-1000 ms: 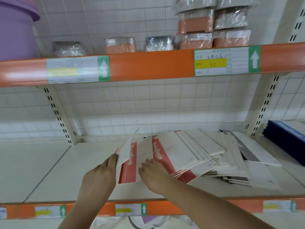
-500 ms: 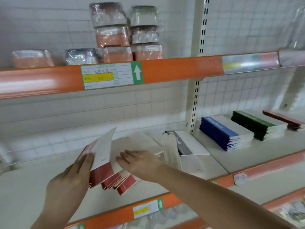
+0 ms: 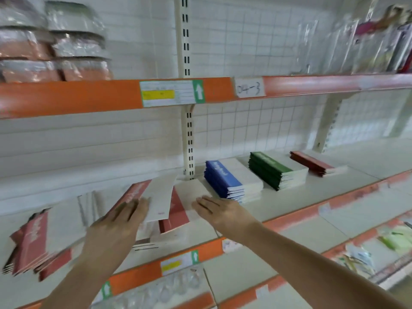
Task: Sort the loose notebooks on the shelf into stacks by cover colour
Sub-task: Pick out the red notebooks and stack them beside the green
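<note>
Head view of a sorting step at a store shelf (image 3: 289,210). The left hand (image 3: 116,221) lies with fingers extended against the underside or edge of a tilted handful of red-covered notebooks (image 3: 156,197); whether the thumb grips it cannot be told through the motion blur. The right hand (image 3: 220,211) is spread flat, fingers straight, touching the pale cover at the handful's right side and pinching nothing.

Location of the task's things: the handful is held above the middle of the shelf, near its front edge; further loose red notebooks (image 3: 33,239) lie fanned toward the left end, some overhanging the front edge. Sorted piles stand right of the upright post: a blue stack (image 3: 225,179), a green stack (image 3: 272,170) and a low red stack (image 3: 312,163) nearer the back edge, each apart from its neighbour.

Risks, as judged: the handful is splayed rather than squared, so loose flat-handed support may let thin, slick covers slide out and drop over the front edge; the overhanging fan at the left may tip off if brushed by a forearm; carrying the handful rightward could clip the blue stack.

Containers: none hold notebooks; film-wrapped packs (image 3: 55,52) sit on the upper shelf, contents unclear
</note>
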Demonstrator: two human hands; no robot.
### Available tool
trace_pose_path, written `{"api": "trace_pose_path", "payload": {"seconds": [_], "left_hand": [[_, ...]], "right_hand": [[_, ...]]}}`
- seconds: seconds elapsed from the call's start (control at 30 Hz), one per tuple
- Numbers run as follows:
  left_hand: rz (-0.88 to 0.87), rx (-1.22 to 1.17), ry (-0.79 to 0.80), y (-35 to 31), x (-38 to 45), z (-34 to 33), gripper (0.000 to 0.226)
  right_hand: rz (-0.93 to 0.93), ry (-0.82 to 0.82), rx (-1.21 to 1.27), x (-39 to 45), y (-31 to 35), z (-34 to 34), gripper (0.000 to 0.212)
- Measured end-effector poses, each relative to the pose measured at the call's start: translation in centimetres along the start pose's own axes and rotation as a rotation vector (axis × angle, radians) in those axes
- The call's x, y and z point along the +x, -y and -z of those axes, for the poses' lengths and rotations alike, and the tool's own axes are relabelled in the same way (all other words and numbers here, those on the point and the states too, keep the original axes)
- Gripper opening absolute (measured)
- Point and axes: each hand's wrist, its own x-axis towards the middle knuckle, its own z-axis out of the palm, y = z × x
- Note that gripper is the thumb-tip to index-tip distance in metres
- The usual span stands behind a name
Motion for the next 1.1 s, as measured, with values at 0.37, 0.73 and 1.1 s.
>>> {"api": "trace_pose_path", "payload": {"seconds": [0.37,0.73,1.1], "left_hand": [[-0.097,-0.108,-0.035,-14.3,8.8,-3.1,0.057],[-0.184,-0.247,-0.075,-21.7,17.5,-6.9,0.043],[-0.273,-0.439,-0.124,-27.7,27.7,-14.5,0.042]], "right_hand": [[-0.176,-0.072,-0.051,-13.5,-9.8,4.8,0.043],[-0.295,-0.112,-0.183,-21.0,-17.4,5.8,0.061],[-0.468,-0.062,-0.237,-26.7,-27.0,5.2,0.035]]}}
